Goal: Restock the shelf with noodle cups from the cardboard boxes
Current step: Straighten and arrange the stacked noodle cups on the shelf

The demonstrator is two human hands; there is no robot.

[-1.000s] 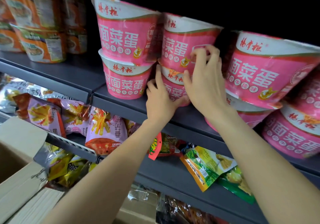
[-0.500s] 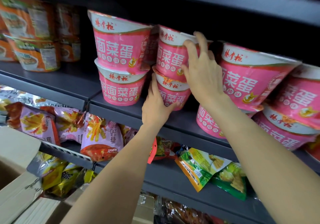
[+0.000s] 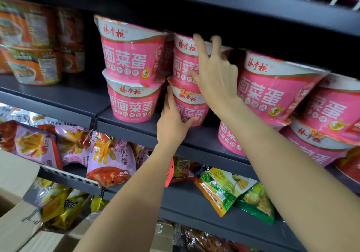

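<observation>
Pink noodle cups stand stacked in twos on the dark grey shelf (image 3: 194,136). My left hand (image 3: 172,124) grips the lower cup (image 3: 192,108) of the middle stack from its left side, thumb under its front. My right hand (image 3: 215,76) lies on the upper cup (image 3: 182,56) of that stack, with its fingers spread over the white rim and its thumb on the front face. This stack sits further back than the left stack (image 3: 129,60) and the right stack (image 3: 272,91). The right stack's top cup leans to the left.
Orange noodle cups (image 3: 33,64) fill the shelf's left end. Further pink cups (image 3: 327,111) are crowded at the right. Snack bags (image 3: 109,160) hang on the shelf below. An open cardboard box (image 3: 15,224) is at the bottom left. The shelf above (image 3: 233,2) hangs low over the cups.
My right hand has slid up from the upper cup's side to its rim and its fingers have spread. The left hand stays on the lower cup. The view has tilted upward.
</observation>
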